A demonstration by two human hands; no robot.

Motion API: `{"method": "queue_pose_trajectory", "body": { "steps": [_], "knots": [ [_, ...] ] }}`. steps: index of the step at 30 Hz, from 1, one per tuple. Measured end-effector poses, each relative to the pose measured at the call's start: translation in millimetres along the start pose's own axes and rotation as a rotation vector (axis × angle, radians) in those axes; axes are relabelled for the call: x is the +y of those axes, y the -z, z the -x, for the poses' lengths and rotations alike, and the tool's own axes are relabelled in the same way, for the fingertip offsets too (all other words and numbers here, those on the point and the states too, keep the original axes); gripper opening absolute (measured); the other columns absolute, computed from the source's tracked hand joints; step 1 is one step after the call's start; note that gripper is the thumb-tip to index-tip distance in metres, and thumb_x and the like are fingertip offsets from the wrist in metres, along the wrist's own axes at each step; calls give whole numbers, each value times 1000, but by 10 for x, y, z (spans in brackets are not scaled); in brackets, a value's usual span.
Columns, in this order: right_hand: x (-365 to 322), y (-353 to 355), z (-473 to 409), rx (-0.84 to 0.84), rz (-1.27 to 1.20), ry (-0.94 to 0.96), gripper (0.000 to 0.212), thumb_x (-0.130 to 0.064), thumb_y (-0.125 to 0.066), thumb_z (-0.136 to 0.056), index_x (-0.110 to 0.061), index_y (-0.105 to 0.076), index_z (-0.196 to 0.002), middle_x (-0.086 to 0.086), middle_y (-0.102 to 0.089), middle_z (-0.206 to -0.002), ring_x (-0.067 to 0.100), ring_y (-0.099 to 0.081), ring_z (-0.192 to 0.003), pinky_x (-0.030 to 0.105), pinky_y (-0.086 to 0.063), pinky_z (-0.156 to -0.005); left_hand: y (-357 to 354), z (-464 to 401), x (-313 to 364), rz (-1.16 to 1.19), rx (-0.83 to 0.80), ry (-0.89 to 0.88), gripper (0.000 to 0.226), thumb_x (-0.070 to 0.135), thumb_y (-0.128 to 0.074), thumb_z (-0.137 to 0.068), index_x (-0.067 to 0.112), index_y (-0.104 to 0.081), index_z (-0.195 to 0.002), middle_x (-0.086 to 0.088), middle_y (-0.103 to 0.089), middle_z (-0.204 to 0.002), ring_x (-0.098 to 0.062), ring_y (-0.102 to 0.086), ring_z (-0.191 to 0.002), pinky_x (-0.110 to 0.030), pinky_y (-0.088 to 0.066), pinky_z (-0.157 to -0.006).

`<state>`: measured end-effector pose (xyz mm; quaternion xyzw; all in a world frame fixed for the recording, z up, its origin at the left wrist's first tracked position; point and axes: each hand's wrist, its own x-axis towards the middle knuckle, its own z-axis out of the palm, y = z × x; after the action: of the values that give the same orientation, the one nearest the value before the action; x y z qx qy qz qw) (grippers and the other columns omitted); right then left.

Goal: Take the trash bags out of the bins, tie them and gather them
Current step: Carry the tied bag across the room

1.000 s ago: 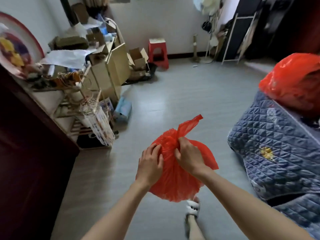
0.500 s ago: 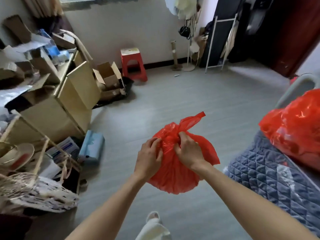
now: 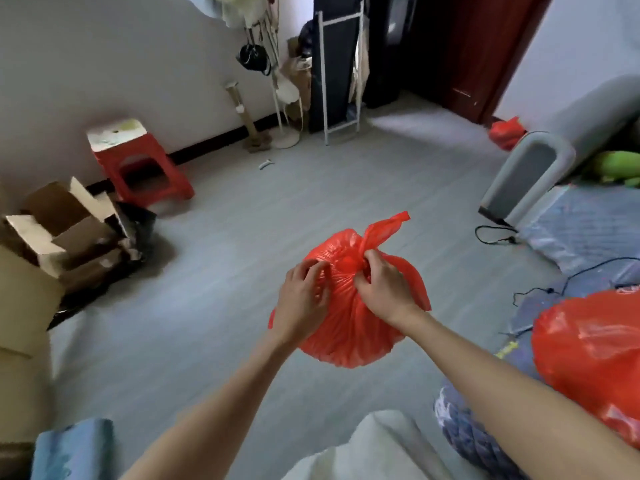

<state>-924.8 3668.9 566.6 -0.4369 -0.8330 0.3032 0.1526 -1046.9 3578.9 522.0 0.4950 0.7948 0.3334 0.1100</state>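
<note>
A grey plank floor (image 3: 242, 237) fills the room, with a red plastic stool (image 3: 138, 161) and torn cardboard boxes (image 3: 69, 230) along its left edge and a quilted bed (image 3: 581, 230) at its right. Held in the air over the middle of the floor is a red bag (image 3: 349, 327), thin crinkled film bulging round below a gathered neck. The left hand (image 3: 303, 299) pinches pleats at the neck; the right hand (image 3: 384, 285) is closed on the knot, one twisted tail sticking up. Tying looks nearly done; next, the knot likely needs pulling snug. Another red bag (image 3: 588, 362) lies on the bed, a third (image 3: 505, 131) by the door.
</note>
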Motion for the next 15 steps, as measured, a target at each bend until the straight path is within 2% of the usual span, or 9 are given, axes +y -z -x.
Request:
{"method": "queue_pose_trajectory", "body": {
  "steps": [3,7,9,13,15],
  "knots": [
    [334,201,-1059,75,-36,-95,21,-20,-51,-87,-7,-50,-104,18,-63,-106,39,-56,-100,40,-41,-76,-343,-1202,52,19,-88,-63,59,40,-31,-76,13,-58,-122,-12,-57,-123,-33,-52,-113,-43,-45,-96],
    [844,424,-2341,113,-7,-128,23,-18,-50,-87,-6,-50,-107,19,-62,-108,38,-56,-102,39,-40,-79,-901,-2550,148,20,-162,-77,67,46,-26,-73,14,-55,-124,-10,-55,-126,-30,-49,-117,-40,-42,-100],
    [1066,558,-2897,94,-1,-142,24,-18,-50,-87,-6,-50,-107,19,-62,-110,38,-56,-103,40,-41,-81,-1145,-3116,227,41,-197,-83,60,42,-31,-78,11,-54,-124,-12,-54,-126,-30,-49,-118,-36,-40,-99],
    [1503,1040,-4201,142,6,-183,23,-19,-49,-87,-6,-49,-106,20,-62,-110,40,-55,-104,41,-40,-80,-1591,-4606,519,25,-259,-129,41,20,-47,-85,4,-55,-121,-19,-55,-123,-35,-52,-114,-35,-38,-97],
    [1650,1273,-4722,166,21,-208,24,-19,-50,-87,-5,-49,-107,20,-61,-111,40,-54,-106,42,-40,-81,-1760,-5194,674,17,-246,-162,43,24,-43,-86,3,-55,-121,-19,-56,-123,-37,-54,-111,-37,-41,-96]
  ]
}}
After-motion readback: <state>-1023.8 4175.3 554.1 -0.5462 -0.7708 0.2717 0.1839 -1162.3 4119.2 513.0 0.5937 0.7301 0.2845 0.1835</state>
